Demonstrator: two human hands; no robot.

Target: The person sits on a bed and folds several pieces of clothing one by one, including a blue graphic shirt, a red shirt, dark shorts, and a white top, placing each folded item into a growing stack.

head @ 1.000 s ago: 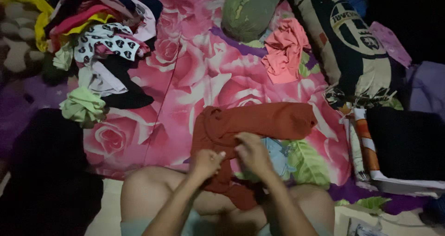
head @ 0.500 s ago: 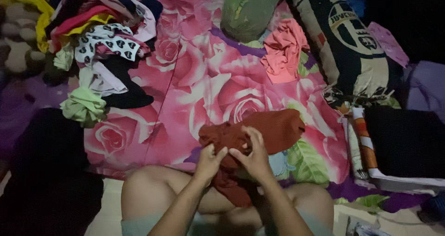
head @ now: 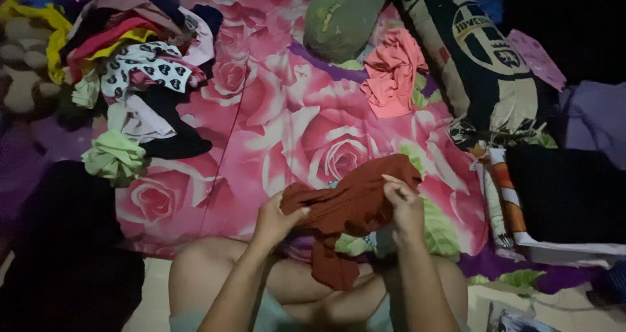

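A rust-brown garment (head: 352,208) is bunched up between both hands, just above my bare knees, with one end hanging down toward my lap. My left hand (head: 277,218) grips its left end. My right hand (head: 404,205) pinches its right side from above. Under it lies a pink bedsheet with large roses (head: 280,130).
A pile of mixed clothes (head: 130,64) lies at the upper left, with a light green piece (head: 114,156) at its near edge. A crumpled pink garment (head: 391,71) sits at the top centre, beside a green bolster (head: 342,12) and a black-and-cream bolster (head: 482,58). Folded dark cloth (head: 561,188) is at the right.
The brown garment was spread flat on the sheet; both hands have gathered it, lifted it off the sheet and bunched it into a shorter bundle.
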